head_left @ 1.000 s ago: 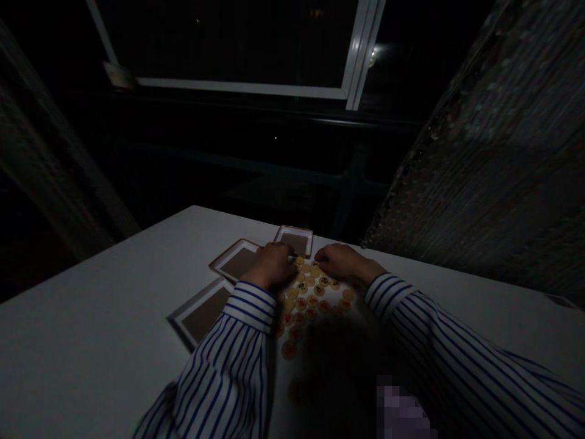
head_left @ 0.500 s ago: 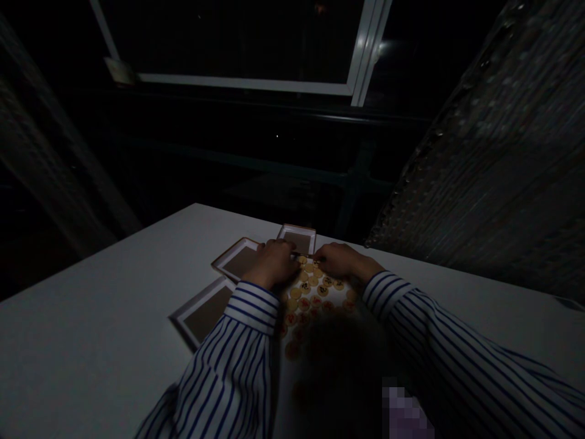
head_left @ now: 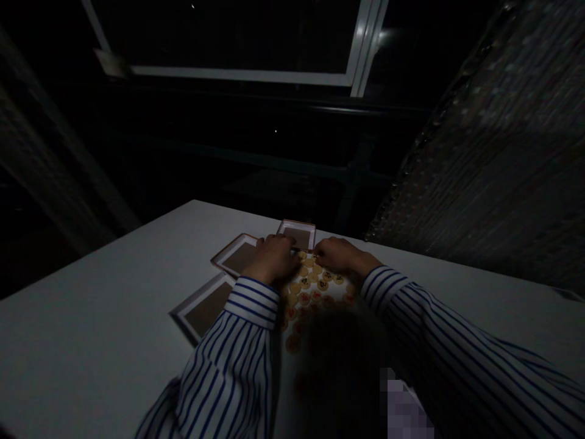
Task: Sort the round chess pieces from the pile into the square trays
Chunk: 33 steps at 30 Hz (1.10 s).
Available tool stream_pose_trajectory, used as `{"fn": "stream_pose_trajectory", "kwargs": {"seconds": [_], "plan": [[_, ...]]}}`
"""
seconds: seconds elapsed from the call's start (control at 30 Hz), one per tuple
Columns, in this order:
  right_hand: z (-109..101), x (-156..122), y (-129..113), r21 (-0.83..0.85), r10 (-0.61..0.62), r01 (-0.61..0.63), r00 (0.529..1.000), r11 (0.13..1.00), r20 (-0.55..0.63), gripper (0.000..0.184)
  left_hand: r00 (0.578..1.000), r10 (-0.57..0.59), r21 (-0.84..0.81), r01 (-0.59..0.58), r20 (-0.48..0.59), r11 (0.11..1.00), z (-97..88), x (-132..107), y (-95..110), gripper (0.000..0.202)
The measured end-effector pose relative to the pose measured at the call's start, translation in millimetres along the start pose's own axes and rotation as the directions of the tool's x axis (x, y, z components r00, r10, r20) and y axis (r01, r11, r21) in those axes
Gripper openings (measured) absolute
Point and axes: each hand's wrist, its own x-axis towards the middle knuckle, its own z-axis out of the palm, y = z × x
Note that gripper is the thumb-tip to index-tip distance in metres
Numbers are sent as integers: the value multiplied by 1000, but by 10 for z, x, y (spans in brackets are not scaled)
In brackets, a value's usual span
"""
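Several round yellow game pieces (head_left: 312,290) with red and black marks lie spread on a white table (head_left: 91,341). My left hand (head_left: 273,260) rests knuckles up at the far left edge of the spread, fingers curled down onto the pieces. My right hand (head_left: 337,255) does the same at the far right, and the fingertips of both nearly meet over the farthest pieces. What the curled fingers hold, if anything, is hidden. Both arms wear blue-striped white sleeves.
Three shallow trays with brown insides lie left of and beyond the pieces: a small one (head_left: 298,235) just past my fingertips, a middle one (head_left: 235,256) and a near one (head_left: 203,306). A dark window frame (head_left: 237,76) and a grey curtain (head_left: 493,152) stand behind the table.
Both hands have slid a little away from me toward the small far tray, keeping their curled pose over the pieces. The view has shifted slightly.
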Motion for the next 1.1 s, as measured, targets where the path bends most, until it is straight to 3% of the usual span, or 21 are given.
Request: {"fn": "stream_pose_trajectory", "kwargs": {"seconds": [0.27,0.57,1.1], "plan": [[22,0,20,5,-13,13,1000,1000,-16,32,1000,15,-8,-15,10,1000,12,14,-13,42],[-99,-100,81,38,-32,34,998,999,-50,29,999,27,-26,-28,-43,999,10,7,9,40],[-209,-503,171,77,-42,65,965,995,-260,31,983,99,-126,-119,-156,985,-19,16,171,32]]}}
